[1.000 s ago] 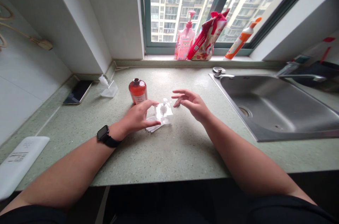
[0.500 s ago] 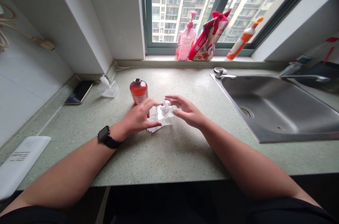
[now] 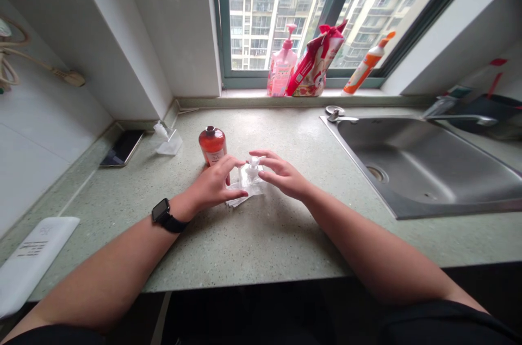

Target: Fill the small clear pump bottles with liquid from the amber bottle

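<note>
A small clear pump bottle (image 3: 249, 177) stands on the counter on top of white tissues (image 3: 240, 201). From its left side, my left hand (image 3: 214, 182) steadies it, thumb and forefinger curved around its body. The white pump head (image 3: 253, 162) sits on top, between the thumb and fingers of my right hand (image 3: 283, 175). Just behind my left hand stands an amber bottle (image 3: 212, 143) with an uncapped neck and a label; my hand hides its lower part.
A second clear pump bottle (image 3: 169, 143) and a phone (image 3: 123, 148) lie at the back left. A white case with printing (image 3: 36, 252) rests at the front left. The steel sink (image 3: 424, 165) is on the right. Pink pump bottle (image 3: 281, 70), red bag (image 3: 316, 65) and orange bottle (image 3: 364, 70) line the sill.
The view has shifted slightly. My right hand has moved a little around the pump head; my left hand stays at the clear bottle.
</note>
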Available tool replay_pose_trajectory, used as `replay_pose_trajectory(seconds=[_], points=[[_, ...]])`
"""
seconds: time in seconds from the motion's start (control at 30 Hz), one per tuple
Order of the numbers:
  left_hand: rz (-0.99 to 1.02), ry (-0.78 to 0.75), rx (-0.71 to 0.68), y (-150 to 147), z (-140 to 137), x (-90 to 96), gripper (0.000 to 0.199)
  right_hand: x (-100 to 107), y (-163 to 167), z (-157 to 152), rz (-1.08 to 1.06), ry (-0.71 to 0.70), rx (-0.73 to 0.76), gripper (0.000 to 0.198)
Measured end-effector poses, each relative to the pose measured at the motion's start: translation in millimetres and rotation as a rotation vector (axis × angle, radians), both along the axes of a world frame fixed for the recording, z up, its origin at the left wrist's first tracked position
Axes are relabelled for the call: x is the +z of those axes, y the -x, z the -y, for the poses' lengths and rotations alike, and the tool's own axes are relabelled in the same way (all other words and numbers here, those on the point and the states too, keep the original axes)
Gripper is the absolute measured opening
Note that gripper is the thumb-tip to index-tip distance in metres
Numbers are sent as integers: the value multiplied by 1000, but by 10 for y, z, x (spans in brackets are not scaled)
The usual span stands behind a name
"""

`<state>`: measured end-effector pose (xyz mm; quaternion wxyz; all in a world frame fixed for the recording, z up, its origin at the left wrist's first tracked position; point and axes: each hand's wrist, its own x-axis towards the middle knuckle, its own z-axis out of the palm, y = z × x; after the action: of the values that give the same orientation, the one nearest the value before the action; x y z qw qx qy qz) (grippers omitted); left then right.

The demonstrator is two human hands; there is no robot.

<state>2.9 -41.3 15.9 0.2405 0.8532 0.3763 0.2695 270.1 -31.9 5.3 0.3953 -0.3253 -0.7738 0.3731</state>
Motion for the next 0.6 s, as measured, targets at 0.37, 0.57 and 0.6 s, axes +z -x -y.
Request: replay_pose_trajectory(seconds=[0.37, 0.57, 0.6], points=[[-24, -8, 12, -9, 8, 12, 65, 40, -39, -44, 13, -47, 5, 40], [-16, -8, 13, -5, 11, 9, 65, 62, -153, -120, -8, 16, 35, 21], [-18, -5, 16, -5, 12, 14, 65, 60, -171, -134, -9, 22, -2, 17]])
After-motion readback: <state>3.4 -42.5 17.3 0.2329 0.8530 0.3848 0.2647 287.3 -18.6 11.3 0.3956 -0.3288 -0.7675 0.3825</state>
